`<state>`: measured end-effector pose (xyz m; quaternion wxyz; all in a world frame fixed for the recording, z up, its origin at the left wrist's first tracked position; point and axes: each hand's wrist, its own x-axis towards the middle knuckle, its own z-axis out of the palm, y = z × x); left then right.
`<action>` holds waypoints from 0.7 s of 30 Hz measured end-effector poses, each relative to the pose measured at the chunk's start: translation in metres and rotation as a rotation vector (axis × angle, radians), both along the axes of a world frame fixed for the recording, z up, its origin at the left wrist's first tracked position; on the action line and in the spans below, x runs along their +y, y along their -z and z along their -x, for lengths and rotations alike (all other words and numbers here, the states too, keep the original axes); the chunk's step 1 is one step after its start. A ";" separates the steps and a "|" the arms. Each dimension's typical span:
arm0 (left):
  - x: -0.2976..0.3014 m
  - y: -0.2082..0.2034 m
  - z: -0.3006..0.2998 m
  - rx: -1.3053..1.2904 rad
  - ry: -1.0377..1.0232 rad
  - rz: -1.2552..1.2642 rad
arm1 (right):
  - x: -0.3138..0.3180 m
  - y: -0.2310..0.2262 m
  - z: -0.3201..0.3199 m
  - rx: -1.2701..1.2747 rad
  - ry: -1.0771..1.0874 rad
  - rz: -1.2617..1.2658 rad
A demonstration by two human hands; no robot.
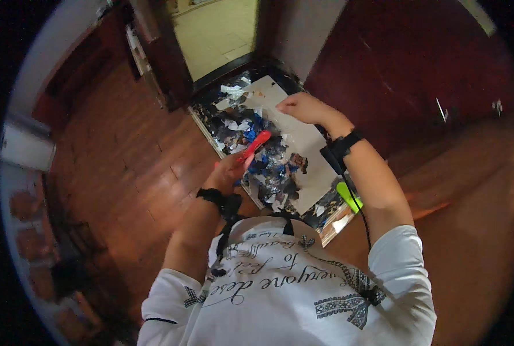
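My left hand (232, 169) is closed around a long, narrow red object (257, 144); its exact kind does not show. Beneath it is a heap of torn scraps (268, 164) in black, white, blue and clear, some of them shiny like plastic film. Farther right, my right hand (306, 108) hovers over a pale flat board (311, 167) with its fingers pinched together. Whatever lies between those fingertips, if anything, is too small to make out. Each wrist wears a black strap, and a dark cable runs down from the right one.
A bright yellow-green object (349, 197) lies near the board's near right corner. Reddish-brown wooden flooring (136, 155) stretches to the left. Beyond the scraps is a doorway onto pale tiles (216, 40). A dark red panel (407, 63) rises on the far right.
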<state>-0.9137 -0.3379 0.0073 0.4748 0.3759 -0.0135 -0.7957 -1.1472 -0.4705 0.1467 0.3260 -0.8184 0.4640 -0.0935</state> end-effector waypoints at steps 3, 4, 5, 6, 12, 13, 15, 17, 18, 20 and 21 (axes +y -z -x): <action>-0.016 0.023 -0.022 0.180 -0.189 -0.214 | -0.014 0.016 -0.001 -0.113 0.212 -0.135; -0.019 0.032 -0.030 0.202 -0.210 -0.234 | -0.020 0.023 -0.002 -0.156 0.293 -0.207; -0.024 0.044 -0.032 0.227 -0.216 -0.257 | -0.026 0.028 0.008 -0.178 0.344 -0.234; -0.022 0.050 -0.041 0.243 -0.227 -0.281 | -0.026 0.035 0.011 -0.209 0.391 -0.266; -0.009 0.052 -0.056 0.246 -0.281 -0.140 | -0.015 0.031 0.004 -0.131 0.696 -0.416; -0.007 0.049 -0.061 0.259 -0.266 -0.134 | -0.016 0.033 0.003 -0.135 0.733 -0.496; 0.005 0.025 -0.060 0.272 -0.270 -0.076 | -0.016 0.034 0.001 -0.145 0.776 -0.499; 0.000 0.031 -0.061 0.209 -0.270 -0.124 | -0.017 0.040 -0.004 -0.133 0.793 -0.498; -0.001 0.034 -0.067 0.175 -0.272 -0.147 | -0.018 0.045 -0.011 -0.115 0.784 -0.498; 0.003 0.036 -0.074 0.204 -0.285 -0.147 | -0.017 0.052 -0.021 -0.106 0.749 -0.527; 0.004 0.034 -0.075 0.203 -0.290 -0.158 | -0.016 0.054 -0.025 -0.114 0.723 -0.558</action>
